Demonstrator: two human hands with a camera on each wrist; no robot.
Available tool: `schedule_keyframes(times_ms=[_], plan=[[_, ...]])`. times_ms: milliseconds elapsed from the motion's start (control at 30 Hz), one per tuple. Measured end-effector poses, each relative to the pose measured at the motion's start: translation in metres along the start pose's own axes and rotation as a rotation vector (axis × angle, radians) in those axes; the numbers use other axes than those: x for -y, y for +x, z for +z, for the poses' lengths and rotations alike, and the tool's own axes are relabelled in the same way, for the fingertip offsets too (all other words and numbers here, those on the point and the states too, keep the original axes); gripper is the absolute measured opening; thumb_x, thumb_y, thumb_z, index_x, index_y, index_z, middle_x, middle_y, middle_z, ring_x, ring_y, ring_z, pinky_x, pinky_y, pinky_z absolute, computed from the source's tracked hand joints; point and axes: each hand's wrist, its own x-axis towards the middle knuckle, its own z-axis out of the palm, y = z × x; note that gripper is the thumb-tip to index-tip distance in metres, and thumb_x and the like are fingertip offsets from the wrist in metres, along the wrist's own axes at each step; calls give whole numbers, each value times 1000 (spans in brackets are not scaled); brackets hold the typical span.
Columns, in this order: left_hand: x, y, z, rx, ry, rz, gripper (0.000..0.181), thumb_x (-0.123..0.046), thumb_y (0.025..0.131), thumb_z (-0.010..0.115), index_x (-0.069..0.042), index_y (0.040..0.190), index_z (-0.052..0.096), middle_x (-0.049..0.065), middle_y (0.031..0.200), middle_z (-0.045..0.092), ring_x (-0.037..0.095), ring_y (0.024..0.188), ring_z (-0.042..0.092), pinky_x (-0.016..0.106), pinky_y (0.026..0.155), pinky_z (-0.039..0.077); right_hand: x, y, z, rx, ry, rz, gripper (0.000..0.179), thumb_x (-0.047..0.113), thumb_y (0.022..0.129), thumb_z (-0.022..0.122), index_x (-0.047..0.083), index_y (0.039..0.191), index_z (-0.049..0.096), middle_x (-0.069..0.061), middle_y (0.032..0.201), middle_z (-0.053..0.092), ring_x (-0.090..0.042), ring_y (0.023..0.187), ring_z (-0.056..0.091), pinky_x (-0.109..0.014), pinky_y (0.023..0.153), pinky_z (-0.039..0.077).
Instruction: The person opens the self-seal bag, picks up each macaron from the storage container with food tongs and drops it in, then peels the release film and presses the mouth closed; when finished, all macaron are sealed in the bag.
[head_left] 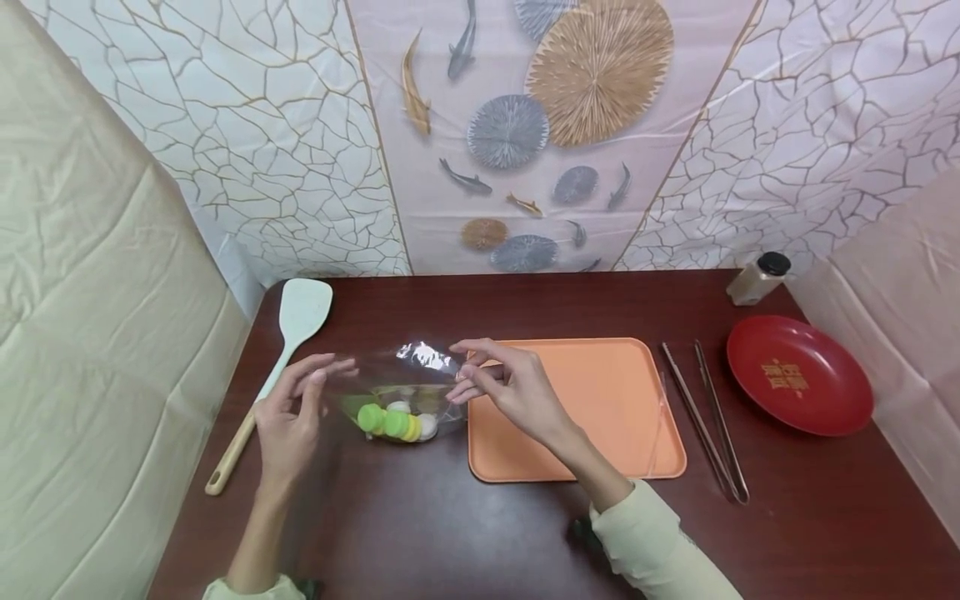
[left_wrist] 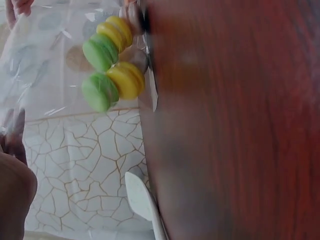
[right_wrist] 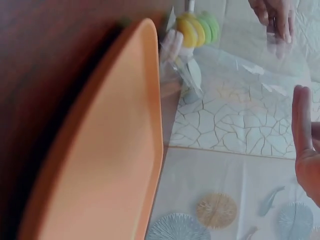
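A clear plastic bag [head_left: 423, 358] hangs between my two hands, just left of the orange tray. Its left top edge is pinched by my left hand [head_left: 291, 421], while my right hand [head_left: 521, 396] pinches the right top edge. Macarons lie in the bottom of the bag: green macarons [left_wrist: 99, 91], yellow macarons [left_wrist: 126, 80] and white macarons [right_wrist: 171, 44]. The bag's lower end is close to the table; whether it touches is unclear. In the right wrist view, the fingers [right_wrist: 302, 117] of the right hand look nearly straight beside the film.
An orange tray [head_left: 570, 408] lies right of the bag, with metal tongs [head_left: 708, 425] beside it. Farther right are a red plate [head_left: 817, 392] and a black-capped jar [head_left: 757, 279]. A pale spatula [head_left: 303, 312] with a wooden handle lies at left on the dark table [head_left: 450, 525].
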Motion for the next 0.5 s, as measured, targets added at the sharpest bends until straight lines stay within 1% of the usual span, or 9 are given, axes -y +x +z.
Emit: schedule_keyframes(times_ms=[33,100,133,200,233,300,333,433,500], plan=[[0,0,-1,20,-38,-7,27,21,106,50,20,129,64,19,113,83,11,95,82,18,58,54,1,1,-1,18,28,15,26,0,105,71,-3,131,73,-18,98,80,-25,80,84,-33,79,69],[-1,0,-3,56,-112,-25,28,20,107,48,22,132,59,19,116,83,13,93,83,19,48,50,1,2,-2,46,57,23,22,1,105,72,-3,126,76,-19,96,80,-25,75,83,-34,70,68],[-1,0,-4,74,-144,-30,29,21,107,47,22,133,57,20,117,82,15,92,84,20,51,54,0,3,-3,53,55,20,19,1,104,73,-2,122,78,-19,94,80,-24,71,82,-33,66,67],[-2,1,-7,109,-183,-32,30,22,106,45,24,135,54,20,119,82,20,97,85,24,63,64,-1,3,-3,47,20,-3,13,3,103,75,1,115,81,-15,89,80,-18,65,78,-28,56,61],[-2,1,-8,127,-199,-32,31,24,106,45,24,136,53,20,119,82,21,98,85,27,71,67,-1,3,-3,37,-8,-22,11,3,102,76,2,111,83,-12,87,80,-16,64,76,-27,55,58],[-2,1,-12,168,-226,-30,34,27,104,44,26,137,51,22,119,81,22,99,85,33,81,68,-4,3,-2,15,-49,-51,9,3,101,77,4,107,84,-10,83,79,-10,61,72,-24,58,55],[-2,2,-14,189,-238,-29,35,29,103,44,27,137,50,23,119,81,23,101,84,35,85,67,-4,3,-2,3,-55,-61,9,3,101,77,4,107,84,-8,83,80,-9,61,73,-23,59,54],[-2,5,-19,250,-261,-25,39,33,99,44,27,138,50,26,120,80,26,107,83,38,89,66,-8,5,-1,-17,-41,-78,12,2,102,76,3,110,85,-9,87,82,-9,60,73,-21,65,56],[-2,7,-22,282,-260,-19,40,36,97,45,27,136,53,27,120,80,26,109,83,38,91,66,-11,7,-2,-11,-4,-82,16,1,103,74,3,116,84,-10,91,83,-11,56,71,-20,59,52]])
